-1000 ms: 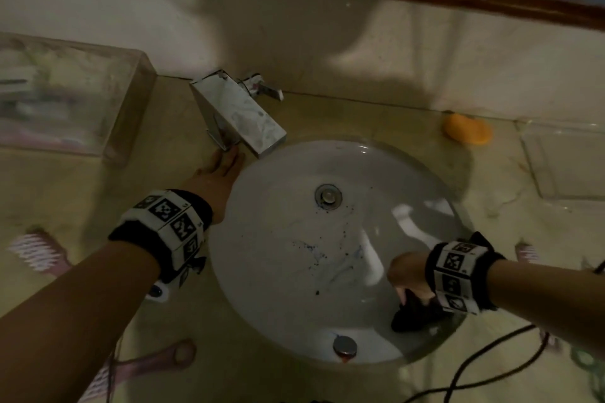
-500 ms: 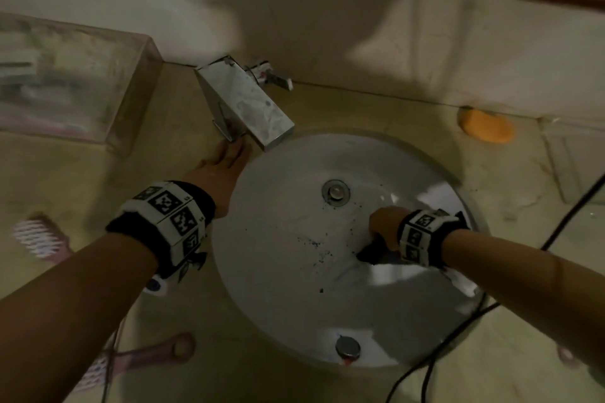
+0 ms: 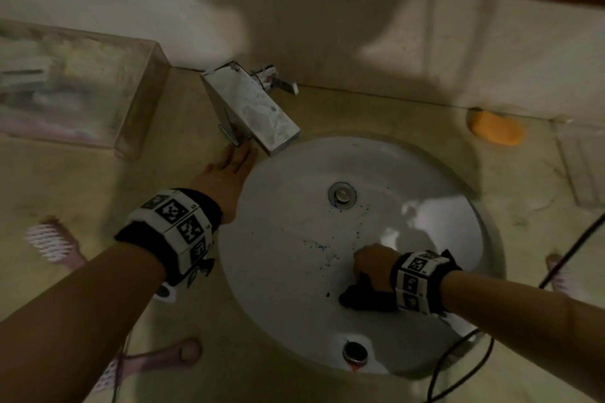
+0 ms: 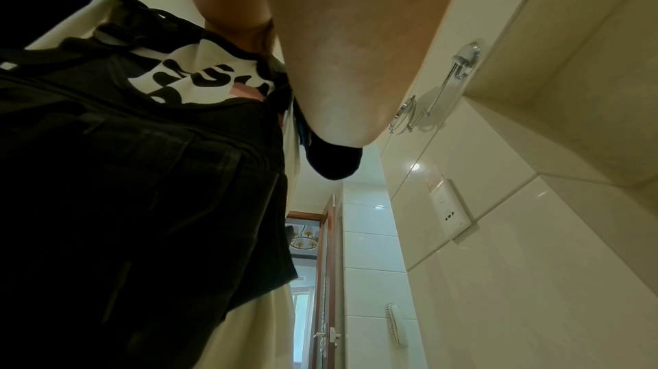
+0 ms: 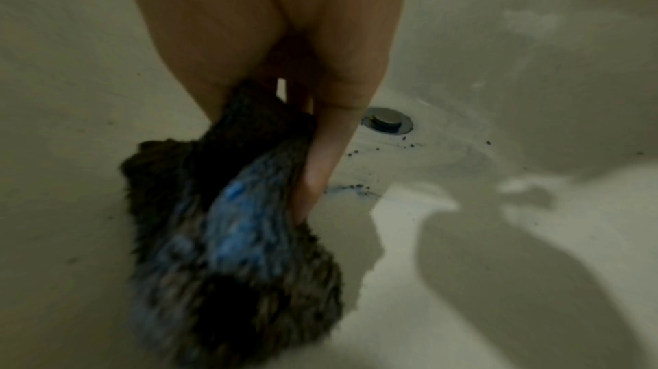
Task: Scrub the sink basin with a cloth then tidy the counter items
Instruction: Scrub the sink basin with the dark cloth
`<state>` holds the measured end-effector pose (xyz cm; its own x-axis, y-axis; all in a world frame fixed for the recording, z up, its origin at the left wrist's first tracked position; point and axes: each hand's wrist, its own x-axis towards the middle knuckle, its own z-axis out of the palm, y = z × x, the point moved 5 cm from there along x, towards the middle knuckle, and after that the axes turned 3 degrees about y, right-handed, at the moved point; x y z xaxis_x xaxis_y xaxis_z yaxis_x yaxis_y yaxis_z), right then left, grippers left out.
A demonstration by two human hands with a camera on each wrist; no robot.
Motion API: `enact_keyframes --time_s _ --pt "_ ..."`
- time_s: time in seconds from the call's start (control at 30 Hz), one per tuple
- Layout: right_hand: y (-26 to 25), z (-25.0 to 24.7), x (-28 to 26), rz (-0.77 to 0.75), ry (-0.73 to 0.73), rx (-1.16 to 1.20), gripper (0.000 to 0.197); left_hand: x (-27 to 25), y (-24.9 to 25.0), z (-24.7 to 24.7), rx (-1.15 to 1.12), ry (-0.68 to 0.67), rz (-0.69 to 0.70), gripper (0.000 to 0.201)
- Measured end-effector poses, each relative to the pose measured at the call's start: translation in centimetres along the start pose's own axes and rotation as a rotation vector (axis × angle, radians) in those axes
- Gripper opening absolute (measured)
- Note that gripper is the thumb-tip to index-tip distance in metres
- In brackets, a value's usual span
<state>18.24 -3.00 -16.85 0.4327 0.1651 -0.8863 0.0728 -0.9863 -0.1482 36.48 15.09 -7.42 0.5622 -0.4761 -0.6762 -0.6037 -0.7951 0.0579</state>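
Left hand (image 3: 226, 173) lies flat on the counter (image 3: 183, 173), fingers straight, holding nothing, fingertips just below the tap (image 3: 252, 114). To its right, the sink basin (image 3: 294, 271) shows dark and blue specks near the drain (image 3: 342, 195). Right hand (image 3: 373, 267) inside basin, clenched around dark cloth (image 5: 228, 220), cloth against the basin wall.

I cannot see my right hand's fingertips (image 3: 358, 257) because they are tucked under the dark cloth (image 5: 228, 234), which looks fuzzy, the clear box (image 3: 75, 88) is cut off at the left edge, and what lies inside it is too blurry to tell.
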Motion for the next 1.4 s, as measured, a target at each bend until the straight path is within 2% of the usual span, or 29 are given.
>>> enact_keyframes --time_s 0.1,0.17,0.23,0.37,0.47,0.57,0.73,0.9,0.97,1.07,1.13,1.27,1.4 --pt "0.3 -2.2 0.2 0.031 0.167 -0.028 0.033 0.1 -0.2 0.1 0.002 -0.004 0.016 0.101" --pt "0.7 -3.2 0.4 0.059 0.204 -0.023 0.033 -0.1 -0.1 -0.1 -0.008 -0.016 0.025 0.101" --pt "0.8 -3.7 0.0 0.042 0.169 0.012 0.032 -0.1 -0.1 -0.2 -0.013 -0.028 0.034 0.102" --pt "-1.9 -1.3 -1.8 -0.116 -0.057 0.160 0.032 -0.1 -0.4 -0.1 0.058 -0.069 0.045 0.116" --pt "-4.5 0.3 -1.9 -0.152 -0.005 0.152 0.032 -0.2 -0.6 0.2 0.123 -0.083 0.062 0.125" --pt "-4.5 -0.6 -0.6 -0.073 0.069 0.172 0.036 -0.4 -0.8 0.3 0.148 -0.071 0.080 0.128" --pt "-3.0 -3.7 1.7 0.071 0.295 0.159 0.030 -1.6 -0.7 1.0 0.210 -0.099 0.116 0.136" --pt "-1.4 -5.7 2.3 0.155 0.372 0.246 0.031 -2.0 -1.0 1.2 0.241 -0.137 0.149 0.136" --pt "-2.5 -6.1 1.6 0.076 0.353 0.278 0.033 -2.0 -1.0 1.1 0.272 -0.126 0.157 0.138" --pt "-7.0 -4.7 0.6 -0.183 0.178 0.285 0.030 -1.9 -1.1 1.3 0.280 -0.118 0.151 0.137" --pt "-9.3 -3.5 0.6 -0.275 0.110 0.260 0.028 -1.8 -1.1 1.4 0.288 -0.115 0.155 0.138" --pt "-7.8 -3.9 2.0 -0.120 0.209 0.270 0.035 -1.6 -1.4 1.6 0.262 -0.093 0.156 0.138" --pt "-4.4 -5.9 3.3 0.059 0.378 0.287 0.030 -1.6 -1.3 1.6 0.251 -0.076 0.155 0.139"
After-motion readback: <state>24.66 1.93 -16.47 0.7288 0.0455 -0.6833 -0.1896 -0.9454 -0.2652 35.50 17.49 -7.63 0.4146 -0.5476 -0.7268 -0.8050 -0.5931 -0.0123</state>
